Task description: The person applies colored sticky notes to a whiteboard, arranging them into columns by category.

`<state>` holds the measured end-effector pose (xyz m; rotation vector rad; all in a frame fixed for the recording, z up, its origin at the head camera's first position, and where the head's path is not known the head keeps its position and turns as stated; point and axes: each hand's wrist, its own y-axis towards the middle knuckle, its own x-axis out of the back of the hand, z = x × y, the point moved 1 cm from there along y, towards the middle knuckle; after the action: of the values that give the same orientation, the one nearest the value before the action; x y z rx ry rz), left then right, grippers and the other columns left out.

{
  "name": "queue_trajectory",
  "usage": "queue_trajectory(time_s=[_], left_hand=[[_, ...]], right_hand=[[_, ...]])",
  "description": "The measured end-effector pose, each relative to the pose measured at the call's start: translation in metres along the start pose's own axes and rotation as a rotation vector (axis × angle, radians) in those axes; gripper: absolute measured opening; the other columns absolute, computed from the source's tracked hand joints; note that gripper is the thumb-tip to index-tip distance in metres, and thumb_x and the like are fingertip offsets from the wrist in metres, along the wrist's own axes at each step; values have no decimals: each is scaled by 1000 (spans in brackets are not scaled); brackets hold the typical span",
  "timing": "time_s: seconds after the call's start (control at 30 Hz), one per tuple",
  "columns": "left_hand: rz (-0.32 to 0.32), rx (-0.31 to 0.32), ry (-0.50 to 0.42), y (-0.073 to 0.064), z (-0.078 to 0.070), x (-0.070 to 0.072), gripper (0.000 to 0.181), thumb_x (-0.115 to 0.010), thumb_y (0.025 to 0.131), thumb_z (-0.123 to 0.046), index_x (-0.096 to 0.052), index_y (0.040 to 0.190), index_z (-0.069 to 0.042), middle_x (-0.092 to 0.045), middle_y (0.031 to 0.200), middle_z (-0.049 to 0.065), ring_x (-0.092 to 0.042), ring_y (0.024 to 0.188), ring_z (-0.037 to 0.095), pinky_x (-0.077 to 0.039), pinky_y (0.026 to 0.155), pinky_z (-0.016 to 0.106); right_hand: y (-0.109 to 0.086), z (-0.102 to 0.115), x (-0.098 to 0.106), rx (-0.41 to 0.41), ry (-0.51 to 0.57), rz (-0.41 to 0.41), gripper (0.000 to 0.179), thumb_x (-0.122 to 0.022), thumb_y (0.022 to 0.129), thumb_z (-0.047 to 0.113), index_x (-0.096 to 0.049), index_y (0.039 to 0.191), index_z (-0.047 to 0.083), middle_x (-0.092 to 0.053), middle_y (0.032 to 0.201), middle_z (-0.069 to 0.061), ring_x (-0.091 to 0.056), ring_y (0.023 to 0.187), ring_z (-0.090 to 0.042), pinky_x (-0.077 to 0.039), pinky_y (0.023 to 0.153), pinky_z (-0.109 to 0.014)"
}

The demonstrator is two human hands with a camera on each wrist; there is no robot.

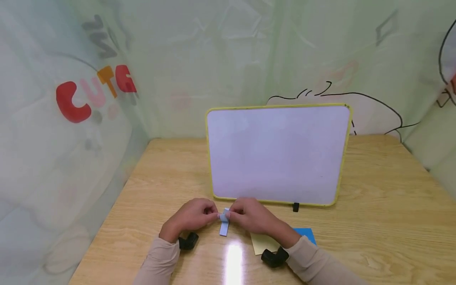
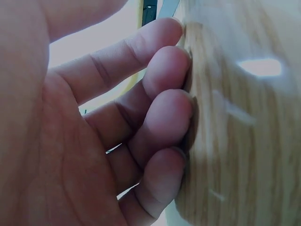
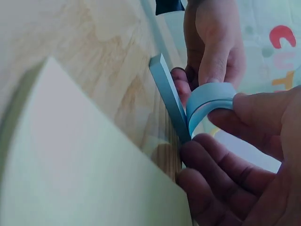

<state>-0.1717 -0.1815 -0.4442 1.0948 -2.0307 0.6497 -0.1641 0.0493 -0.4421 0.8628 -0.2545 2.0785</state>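
Sleeves (image 1: 158, 257) cross the table (image 1: 171, 170) toward the board (image 1: 278, 154). The left hand (image 1: 195, 214) and right hand (image 1: 252, 215), each pinching with thumb and finger, meet in front; a yellow pad (image 1: 260, 245) lies under the right forearm. Between the hands sits the blue strip (image 1: 224, 228), its flap (image 3: 205, 95) curled up in both grips. Uneven pulling could tear the flap; poor steadying could let the whole strip lift.

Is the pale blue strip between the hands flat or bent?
Partly bent: in the right wrist view, one part of the strip curls up, pinched by the right hand, while another part looks straight.
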Motion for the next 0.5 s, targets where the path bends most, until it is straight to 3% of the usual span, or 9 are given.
queue_trajectory(time_s=[0.23, 0.5], left_hand=[[9, 4, 3, -1, -1, -1, 17, -65, 97, -33, -69, 83, -26, -59, 73, -15, -52, 64, 6, -46, 61, 27], [-9, 3, 25, 0, -1, -2, 21, -67, 95, -41, -68, 80, -27, -59, 74, -16, -52, 65, 5, -45, 61, 28]], right_hand=[[-1, -6, 3, 18, 47, 1, 21, -61, 101, 29, -78, 92, 19, -64, 88, 13, -51, 77, -8, -44, 68, -29], [0, -8, 2, -8, 76, -11, 29, -53, 105, 35, -74, 93, 18, -54, 74, 8, -46, 69, -7, -40, 65, -29]])
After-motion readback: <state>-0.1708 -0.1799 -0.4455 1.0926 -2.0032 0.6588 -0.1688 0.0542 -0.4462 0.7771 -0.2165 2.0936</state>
